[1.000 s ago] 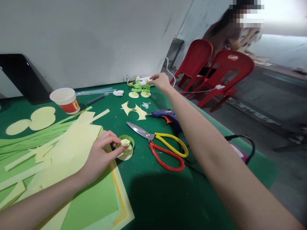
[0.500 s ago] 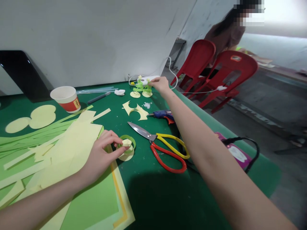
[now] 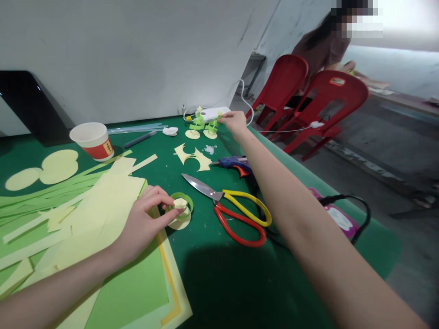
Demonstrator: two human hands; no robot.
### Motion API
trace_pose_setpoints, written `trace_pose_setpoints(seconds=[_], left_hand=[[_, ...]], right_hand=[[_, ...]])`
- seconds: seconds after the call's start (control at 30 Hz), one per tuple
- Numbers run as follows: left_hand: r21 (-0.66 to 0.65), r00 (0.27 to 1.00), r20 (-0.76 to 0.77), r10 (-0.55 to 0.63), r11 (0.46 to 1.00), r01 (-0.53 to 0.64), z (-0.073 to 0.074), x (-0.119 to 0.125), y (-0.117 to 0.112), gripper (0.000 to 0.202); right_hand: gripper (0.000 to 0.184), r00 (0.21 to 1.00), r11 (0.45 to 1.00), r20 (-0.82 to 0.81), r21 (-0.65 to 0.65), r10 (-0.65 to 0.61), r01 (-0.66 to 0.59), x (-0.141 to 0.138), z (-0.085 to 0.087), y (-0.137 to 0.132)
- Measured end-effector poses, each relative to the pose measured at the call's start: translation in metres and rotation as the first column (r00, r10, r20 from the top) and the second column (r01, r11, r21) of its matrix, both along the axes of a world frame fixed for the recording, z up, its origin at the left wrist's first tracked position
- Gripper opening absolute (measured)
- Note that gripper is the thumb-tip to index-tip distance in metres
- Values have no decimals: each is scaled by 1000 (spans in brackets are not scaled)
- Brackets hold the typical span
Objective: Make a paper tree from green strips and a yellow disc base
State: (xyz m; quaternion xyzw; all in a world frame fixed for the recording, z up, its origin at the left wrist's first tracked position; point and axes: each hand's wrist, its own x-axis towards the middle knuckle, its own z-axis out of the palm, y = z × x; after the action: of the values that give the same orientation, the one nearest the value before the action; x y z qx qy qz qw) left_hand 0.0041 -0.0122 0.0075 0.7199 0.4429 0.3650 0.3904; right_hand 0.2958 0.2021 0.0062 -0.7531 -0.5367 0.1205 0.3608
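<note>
My left hand [image 3: 146, 217] rests at the edge of the paper stack, thumb and fingers closed on a small paper spiral [image 3: 187, 203] of green strip with a pale yellow top and a round yellow base. At the back of the table, my right hand [image 3: 235, 123] pinches the upper part of a green paper spiral tree [image 3: 213, 128], which leans right over its pale yellow disc. Just left of it stands a matching paper spiral tree [image 3: 197, 122] with a small star on top. Between the hands lie scissors [image 3: 219, 198] with one yellow and one red handle, blades partly hidden in each other.
A blue glue gun [image 3: 233, 163] lies beside yellow paper scraps [image 3: 197, 160]. A paper cup [image 3: 92, 140], a pen [image 3: 140, 139] and clear sticks stand or lie behind the paper sheets [image 3: 137, 292]. A white power strip [image 3: 212, 112] sits against the wall. Red chairs [image 3: 338, 98] and a person are beyond.
My right hand has shifted slightly right, and the top of the spiral tree in it has tilted right with it. My left hand has stayed in place.
</note>
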Motion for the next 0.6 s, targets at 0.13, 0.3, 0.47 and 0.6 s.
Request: trace_pose_setpoints(seconds=[0.13, 0.3, 0.47, 0.6], left_hand=[[1, 1000, 2, 1, 1000, -1, -1, 0, 0, 15], [5, 1000, 2, -2, 1000, 2, -3, -1, 0, 15], [13, 1000, 13, -3, 1000, 3, -3, -2, 0, 12], [13, 1000, 9, -4, 1000, 4, -2, -1, 0, 14]], right_hand=[[30, 1000, 1000, 15, -16, 7, -7, 2, -1, 0], [32, 999, 1000, 32, -21, 14, -13, 0, 0, 0], [32, 998, 999, 51, -15, 38, -38, -2, 3, -1], [32, 996, 999, 79, -1, 53, -53, -3, 8, -4]])
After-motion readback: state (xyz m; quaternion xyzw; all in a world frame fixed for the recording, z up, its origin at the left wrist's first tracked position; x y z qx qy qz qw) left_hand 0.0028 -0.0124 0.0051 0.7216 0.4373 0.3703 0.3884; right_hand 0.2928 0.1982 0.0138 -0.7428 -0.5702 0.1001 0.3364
